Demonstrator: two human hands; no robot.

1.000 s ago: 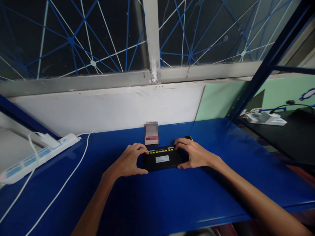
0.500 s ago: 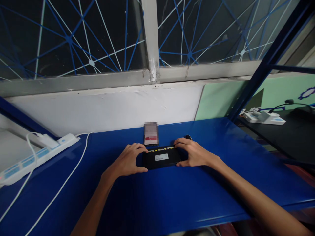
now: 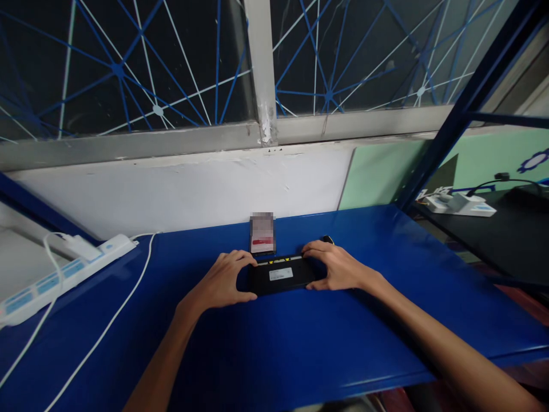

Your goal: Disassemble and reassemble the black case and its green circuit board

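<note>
A flat black box that looks like a router (image 3: 281, 281) lies in front of me on the blue table, with a white label on its upper face. Yellow and pale patches, which look like ports, run along its far edge. My left hand (image 3: 223, 278) grips the box's left end, thumb at the near edge and fingers at the far edge. The right end is held the same way by my right hand (image 3: 333, 266). Just beyond the box lies a dark-framed rectangular item (image 3: 262, 245) with a red band, its upper part blurred out. A small black-and-yellow thing (image 3: 328, 240) shows partly behind my right hand.
A white power strip (image 3: 103, 249) with a plug and white cables lies on the left of the blue table (image 3: 274, 355). Blue posts (image 3: 433, 146) rise at both sides. On a dark surface to the right sits another white power strip (image 3: 461, 204).
Fewer yellow patches show along the box's far edge now. Both hands keep their hold in nearly the same place, and the view has shifted very slightly.
</note>
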